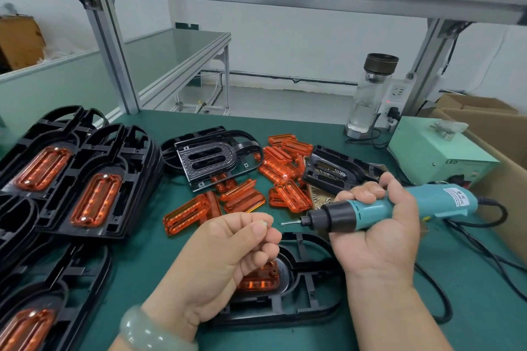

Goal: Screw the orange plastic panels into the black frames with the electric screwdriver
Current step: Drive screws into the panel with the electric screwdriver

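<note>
Left hand (225, 245) pinches a screw (265, 224) | right hand (382, 236) grips screwdriver (370, 209), mid-picture | best: seat screw squarely on bit (289, 223)

The screw (265, 224) in your left hand (228, 242) sits just left of the screwdriver (370, 211) in your right hand (379, 225), both above the nearest frame (310, 293). To your left lie stacked frames (85, 174), behind them loose panels (242, 196), and far right a bottle (370, 94) and control box (439, 151).
</note>
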Tool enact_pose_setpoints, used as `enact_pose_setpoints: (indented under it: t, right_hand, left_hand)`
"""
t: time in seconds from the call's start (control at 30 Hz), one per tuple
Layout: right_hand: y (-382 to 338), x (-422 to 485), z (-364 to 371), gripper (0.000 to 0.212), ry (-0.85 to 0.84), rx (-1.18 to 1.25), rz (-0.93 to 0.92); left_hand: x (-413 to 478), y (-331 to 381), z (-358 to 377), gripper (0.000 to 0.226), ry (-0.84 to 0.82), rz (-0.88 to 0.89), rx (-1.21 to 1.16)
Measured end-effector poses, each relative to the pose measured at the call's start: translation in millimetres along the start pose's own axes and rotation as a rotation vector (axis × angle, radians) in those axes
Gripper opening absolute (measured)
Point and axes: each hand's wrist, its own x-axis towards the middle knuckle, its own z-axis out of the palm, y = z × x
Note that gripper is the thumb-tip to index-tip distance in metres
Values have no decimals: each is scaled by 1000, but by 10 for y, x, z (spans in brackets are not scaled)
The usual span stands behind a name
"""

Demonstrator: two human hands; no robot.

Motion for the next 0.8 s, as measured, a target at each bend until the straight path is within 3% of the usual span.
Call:
enact_pose_setpoints:
  t: [0.17,0.5,0.8]
  right_hand:
    - [21,-18,16,13,0,-6,13]
    - [47,-22,20,9,-22,-16,14]
    - [47,-28,16,11,-55,-50,-11]
  left_hand:
    - [4,-38,17,15,-31,15,113]
    - [-10,-27,52,13,-57,-38,14]
    - [-2,-51,48,18,-9,67,166]
